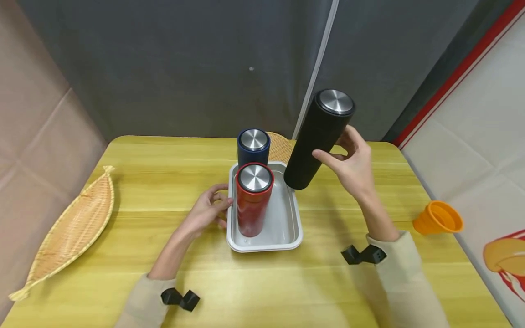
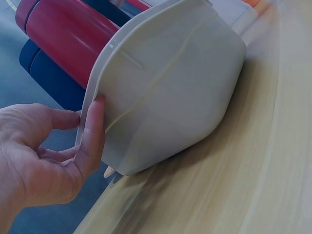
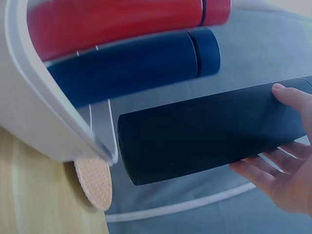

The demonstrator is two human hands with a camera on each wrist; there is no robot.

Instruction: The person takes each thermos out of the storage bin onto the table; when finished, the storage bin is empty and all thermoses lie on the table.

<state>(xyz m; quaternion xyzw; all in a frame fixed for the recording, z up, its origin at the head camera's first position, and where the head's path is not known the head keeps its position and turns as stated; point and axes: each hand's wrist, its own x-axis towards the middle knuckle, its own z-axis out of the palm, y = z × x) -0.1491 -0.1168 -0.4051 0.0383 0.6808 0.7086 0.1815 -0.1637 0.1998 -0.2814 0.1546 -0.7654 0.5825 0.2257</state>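
Note:
My right hand (image 1: pixel 353 166) grips a black thermos (image 1: pixel 313 141) with a steel-topped lid, tilted above the right rim of a light grey tray (image 1: pixel 287 246). In the right wrist view the black thermos (image 3: pixel 204 134) has its base close to the tray's edge, with thumb on one side and fingers on the other. A red thermos (image 1: pixel 253 209) stands upright in the tray, and a dark blue thermos (image 1: pixel 252 157) stands behind it, partly hidden. At the tray's left side, my left hand (image 1: pixel 209 207) pinches the rim between thumb and fingers, as the left wrist view shows.
Behind the tray lies a round woven mat (image 1: pixel 280 146), partly covered. A long leaf-shaped woven basket (image 1: pixel 75 228) rests at the table's left. Near the right edge is an orange cup (image 1: pixel 436 218). A grey partition (image 1: pixel 184 68) rises behind the table.

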